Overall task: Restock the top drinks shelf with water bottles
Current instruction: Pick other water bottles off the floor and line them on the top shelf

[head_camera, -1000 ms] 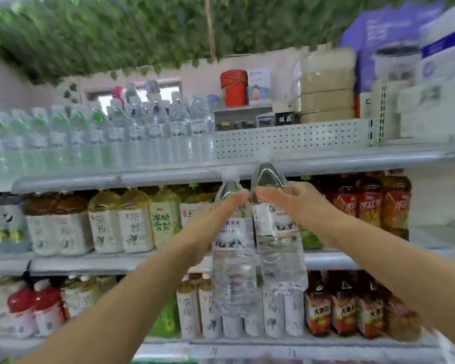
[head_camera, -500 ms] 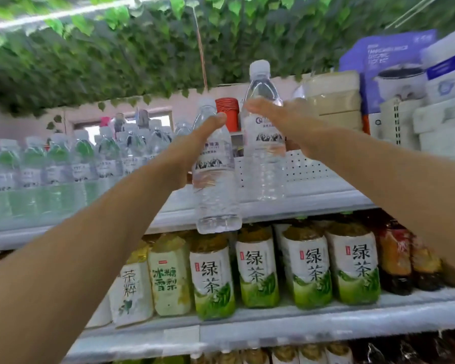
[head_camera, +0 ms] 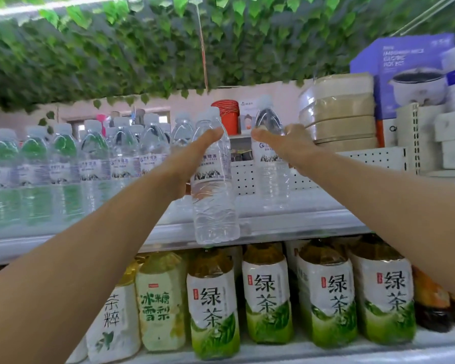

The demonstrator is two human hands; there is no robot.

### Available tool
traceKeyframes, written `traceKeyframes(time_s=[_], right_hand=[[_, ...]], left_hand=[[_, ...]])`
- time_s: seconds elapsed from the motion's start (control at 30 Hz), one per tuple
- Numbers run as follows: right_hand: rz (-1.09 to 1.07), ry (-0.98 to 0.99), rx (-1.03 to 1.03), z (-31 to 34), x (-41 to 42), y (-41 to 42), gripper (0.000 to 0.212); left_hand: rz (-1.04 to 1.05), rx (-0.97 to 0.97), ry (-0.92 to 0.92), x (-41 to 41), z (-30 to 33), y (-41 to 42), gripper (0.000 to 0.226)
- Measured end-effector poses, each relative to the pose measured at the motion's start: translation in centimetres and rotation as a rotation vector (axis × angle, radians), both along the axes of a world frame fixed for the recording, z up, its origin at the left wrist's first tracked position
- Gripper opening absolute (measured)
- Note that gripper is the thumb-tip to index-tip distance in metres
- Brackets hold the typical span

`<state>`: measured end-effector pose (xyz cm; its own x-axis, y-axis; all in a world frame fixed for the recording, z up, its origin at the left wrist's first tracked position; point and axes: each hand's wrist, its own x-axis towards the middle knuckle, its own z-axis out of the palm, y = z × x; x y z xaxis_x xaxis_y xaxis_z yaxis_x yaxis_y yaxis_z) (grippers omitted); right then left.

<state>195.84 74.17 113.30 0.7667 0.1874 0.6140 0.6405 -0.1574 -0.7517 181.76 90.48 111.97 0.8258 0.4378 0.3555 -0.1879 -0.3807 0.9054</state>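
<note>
Nearest, both arms reach up and forward. The left hand grips a water bottle round its shoulder, upright, its base hanging just over the front lip of the top shelf, not yet on it. The right hand grips a second water bottle, also upright, farther in, its base at or just above the shelf floor. Behind, to the left, stands the row of stocked bottles; the open gap lies straight ahead of both hands. I'd guess the right sets down first.

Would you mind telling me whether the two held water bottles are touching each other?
Apart. The head view shows perforated shelf backing between the left bottle and the right bottle.
</note>
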Motion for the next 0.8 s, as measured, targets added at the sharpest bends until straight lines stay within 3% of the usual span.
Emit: traceKeyframes(time_s=[0.07,0.17,0.27,0.33,0.5,0.7,0.8], right_hand=[[-0.018,-0.011,-0.028,-0.2,0.3,0.3,0.097],[0.014,-0.015,-0.091,-0.6,0.0,-0.8,0.093],[0.085,-0.009,-0.298,-2.3,0.0,-2.7,0.054],[0.123,0.022,-0.369,-3.8,0.4,-3.2,0.041],[0.091,0.018,-0.369,-4.7,1.4,-1.7,0.058],[0.066,0.007,-0.409,-4.5,2.7,1.3,0.043],[0.065,0.025,-0.431,-4.3,3.2,2.7,0.049]], left_hand=[[0.013,0.01,0.012,0.3,-0.1,-0.1,0.112],[0.01,0.022,-0.011,0.6,-0.4,-0.4,0.106],[-0.01,0.005,-0.044,1.0,-0.6,-0.2,0.077],[-0.01,-0.005,-0.059,1.1,-0.6,-0.1,0.067],[0.015,0.007,-0.036,1.3,-0.9,0.3,0.072],[0.053,0.005,-0.035,1.3,-1.1,0.9,0.085],[0.055,0.01,-0.031,1.3,-1.1,1.1,0.096]])
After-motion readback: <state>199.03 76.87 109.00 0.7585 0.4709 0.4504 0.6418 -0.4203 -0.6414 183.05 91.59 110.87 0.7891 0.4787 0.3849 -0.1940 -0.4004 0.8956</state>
